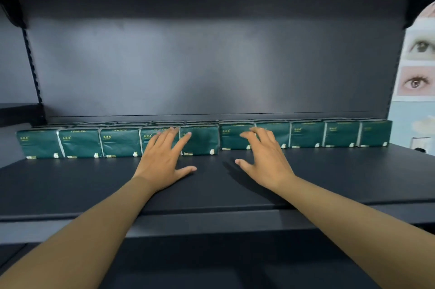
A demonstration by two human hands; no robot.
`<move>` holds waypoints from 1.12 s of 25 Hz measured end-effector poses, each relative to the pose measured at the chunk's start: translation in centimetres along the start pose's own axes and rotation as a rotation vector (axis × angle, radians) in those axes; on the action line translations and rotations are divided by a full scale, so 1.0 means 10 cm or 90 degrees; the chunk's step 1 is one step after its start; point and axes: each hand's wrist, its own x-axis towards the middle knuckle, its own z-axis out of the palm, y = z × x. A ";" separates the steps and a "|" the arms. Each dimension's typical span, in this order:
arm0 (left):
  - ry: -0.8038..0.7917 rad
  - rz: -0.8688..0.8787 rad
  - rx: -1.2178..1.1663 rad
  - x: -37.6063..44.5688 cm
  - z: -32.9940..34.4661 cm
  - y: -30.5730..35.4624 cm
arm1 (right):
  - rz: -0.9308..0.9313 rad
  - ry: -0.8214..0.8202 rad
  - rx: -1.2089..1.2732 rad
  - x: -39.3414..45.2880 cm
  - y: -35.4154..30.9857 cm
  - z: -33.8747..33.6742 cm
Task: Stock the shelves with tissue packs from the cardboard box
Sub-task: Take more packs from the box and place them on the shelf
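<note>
Tissue packs along dark shelf

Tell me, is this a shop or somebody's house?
Probably a shop. A long dark metal display shelf holds a neat row of identical green plastic-wrapped tissue packs, and a notched shelf upright runs up the left side. Both hands are pushing packs straight.

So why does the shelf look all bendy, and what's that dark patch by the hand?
Head view: the wide-angle lens bows the shelf edge; the dark patch is the right hand casting a shadow; soft glare lights the back panel; the tissue packs look slightly blurred.
</note>
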 end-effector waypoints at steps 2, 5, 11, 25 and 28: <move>-0.006 -0.012 -0.004 -0.17 -0.31 0.24 | -0.016 -0.009 0.009 -0.30 0.02 -0.31; 0.004 -0.040 -0.015 -0.51 -0.70 0.71 | -0.031 -0.022 0.039 -0.78 0.07 -0.68; -0.064 -0.061 -0.032 -1.60 -0.86 1.84 | -0.072 -0.104 0.091 -1.88 0.27 -0.99; -0.575 -0.129 -0.215 -4.84 0.78 3.26 | 0.050 -0.505 0.185 -4.25 0.72 1.09; -0.615 -0.129 -0.211 -5.13 0.99 3.36 | 0.050 -0.546 0.165 -4.58 0.74 1.47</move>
